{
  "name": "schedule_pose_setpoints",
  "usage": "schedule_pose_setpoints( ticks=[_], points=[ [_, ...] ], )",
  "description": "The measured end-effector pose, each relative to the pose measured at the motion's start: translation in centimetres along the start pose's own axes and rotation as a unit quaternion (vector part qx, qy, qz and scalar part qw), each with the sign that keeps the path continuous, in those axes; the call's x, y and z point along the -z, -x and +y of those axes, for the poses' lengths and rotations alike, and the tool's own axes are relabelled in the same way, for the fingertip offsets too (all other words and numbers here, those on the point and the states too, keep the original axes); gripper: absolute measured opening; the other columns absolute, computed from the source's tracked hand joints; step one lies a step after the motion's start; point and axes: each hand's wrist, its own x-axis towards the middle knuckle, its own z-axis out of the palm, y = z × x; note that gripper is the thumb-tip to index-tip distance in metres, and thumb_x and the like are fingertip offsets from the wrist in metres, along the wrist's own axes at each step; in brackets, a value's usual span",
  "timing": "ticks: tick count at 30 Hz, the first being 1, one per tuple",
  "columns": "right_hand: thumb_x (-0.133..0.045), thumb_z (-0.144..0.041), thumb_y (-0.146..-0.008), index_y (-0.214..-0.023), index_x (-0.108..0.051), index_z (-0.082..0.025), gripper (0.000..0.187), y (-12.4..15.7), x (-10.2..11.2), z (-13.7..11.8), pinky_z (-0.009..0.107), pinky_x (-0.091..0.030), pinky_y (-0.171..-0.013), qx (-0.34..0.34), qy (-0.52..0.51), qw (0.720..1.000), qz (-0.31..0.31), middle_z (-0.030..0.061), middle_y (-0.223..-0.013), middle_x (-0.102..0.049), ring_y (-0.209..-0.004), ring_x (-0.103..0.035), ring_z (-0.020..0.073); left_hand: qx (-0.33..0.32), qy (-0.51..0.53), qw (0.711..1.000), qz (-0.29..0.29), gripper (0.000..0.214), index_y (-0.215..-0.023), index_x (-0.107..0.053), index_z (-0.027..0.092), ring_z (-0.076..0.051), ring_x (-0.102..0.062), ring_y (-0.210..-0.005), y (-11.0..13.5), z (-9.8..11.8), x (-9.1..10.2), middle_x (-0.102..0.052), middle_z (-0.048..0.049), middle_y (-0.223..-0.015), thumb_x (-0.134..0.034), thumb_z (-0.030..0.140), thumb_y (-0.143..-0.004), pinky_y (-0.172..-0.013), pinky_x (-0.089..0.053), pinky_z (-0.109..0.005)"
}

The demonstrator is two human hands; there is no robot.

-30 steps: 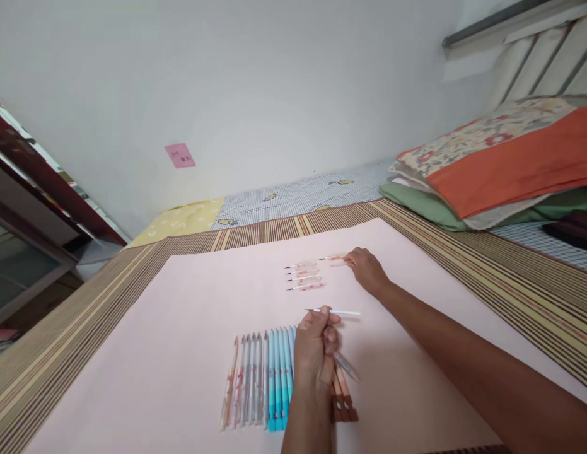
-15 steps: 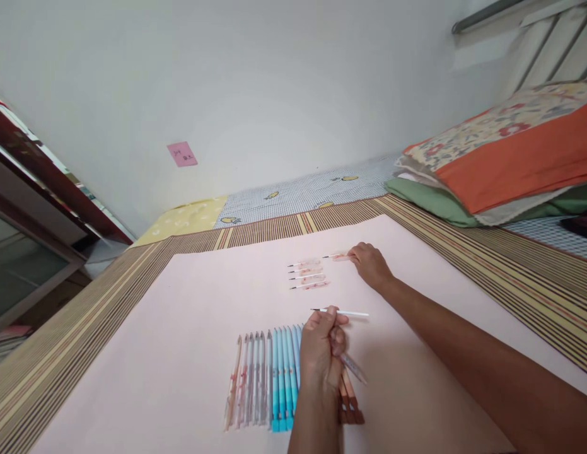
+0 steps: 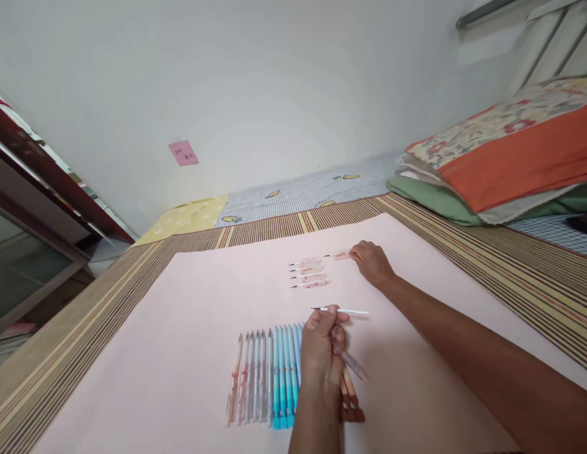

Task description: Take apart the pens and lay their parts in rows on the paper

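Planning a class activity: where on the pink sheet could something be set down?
Widest: left of the pen row, out to the left edge of the pink sheet. Another lies between the brown pens and the right forearm. Crowded: the pen row under the left hand, and the dark-tipped pieces beside the right hand.

Pink note (image 3: 183, 152) on a pale wall (image 3: 293, 82), striped mat (image 3: 487, 261), orange floral bedding (image 3: 524, 165) atop green cloth (image 3: 430, 198)
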Motion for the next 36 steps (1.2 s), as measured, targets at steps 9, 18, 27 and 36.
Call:
schedule_pose_setpoints(
  ticks=[9,18,27,36],
  points=[
    [-0.057,-0.024,-0.085,-0.083,-0.069,-0.022,0.013,1.8,5.3,-4.0,0.034,-0.046,-0.075,-0.064,-0.270,0.960,-0.023,0.0044,-0.083,-0.070,-0.080,-0.061,0.0220,-0.022,0.001,1.000,0.009,0.056,-0.072,-0.059,0.014,-0.001,-0.035,-0.039,-0.3,0.2,0.1,-0.068,-0.0042,-0.065,-0.100,0.038,-0.044,-0.037,-0.015,-0.016],
    [-0.059,-0.023,-0.089,-0.083,-0.072,-0.026,0.015,8.7,12.5,-9.7,0.028,-0.045,-0.069,0.043,-0.276,0.941,-0.189,0.0011,-0.086,-0.071,-0.077,-0.064,0.0168,-0.041,-0.007,0.999,0.025,0.051,-0.071,-0.058,0.014,-0.001,-0.035,-0.039,-0.3,-0.1,0.0,-0.067,-0.0036,-0.064,-0.098,0.035,-0.049,-0.038,-0.016,-0.015],
    [-0.054,-0.021,-0.091,-0.085,-0.066,-0.024,0.014,6.1,8.7,-4.7,0.030,-0.047,-0.074,0.025,-0.176,0.983,-0.052,0.0050,-0.094,-0.066,-0.081,-0.061,0.0192,-0.025,0.013,1.000,-0.001,0.058,-0.084,-0.065,0.013,-0.002,-0.038,-0.040,0.0,-0.2,-0.2,-0.070,-0.0057,-0.068,-0.099,0.039,-0.045,-0.038,-0.017,-0.015],
    [-0.054,-0.016,-0.092,-0.087,-0.067,-0.021,0.014,1.8,2.3,0.3,0.030,-0.043,-0.073,-0.014,-0.074,0.997,-0.035,0.0063,-0.098,-0.065,-0.081,-0.061,0.0189,-0.007,0.015,1.000,-0.010,0.051,-0.081,-0.066,0.012,-0.002,-0.038,-0.041,-0.2,-0.1,0.1,-0.066,-0.0031,-0.066,-0.097,0.034,-0.048,-0.038,-0.016,-0.015]
  ],
)
